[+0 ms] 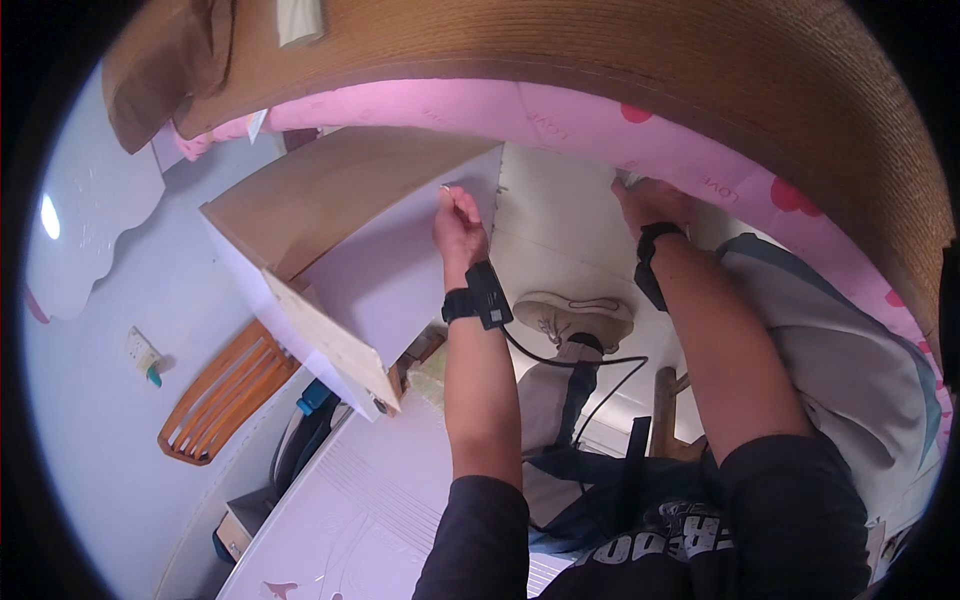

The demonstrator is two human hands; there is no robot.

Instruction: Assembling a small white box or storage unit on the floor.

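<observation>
My left hand [461, 228] is raised in front of a white panel, its fingers curled in. A small pale bit shows at its fingertips, too small to name. To the right, my right hand [655, 206] is at the lower edge of a pink cloth [480, 103] with red hearts. Its thumb and fingers close around something pale that is mostly hidden. The pink cloth runs in a curved band along a wooden surface [600, 45]. Both wrists wear black straps with small devices, and a black cable hangs from the left one.
An open box-like cabinet with a brown panel [350, 185] stands left of my left hand. Below it is a white patterned surface [345, 500]. A wooden chair back [228, 392] leans near the wall socket [143, 350]. My shoe [575, 318] rests on the pale floor; grey fabric [810, 320] hangs at right.
</observation>
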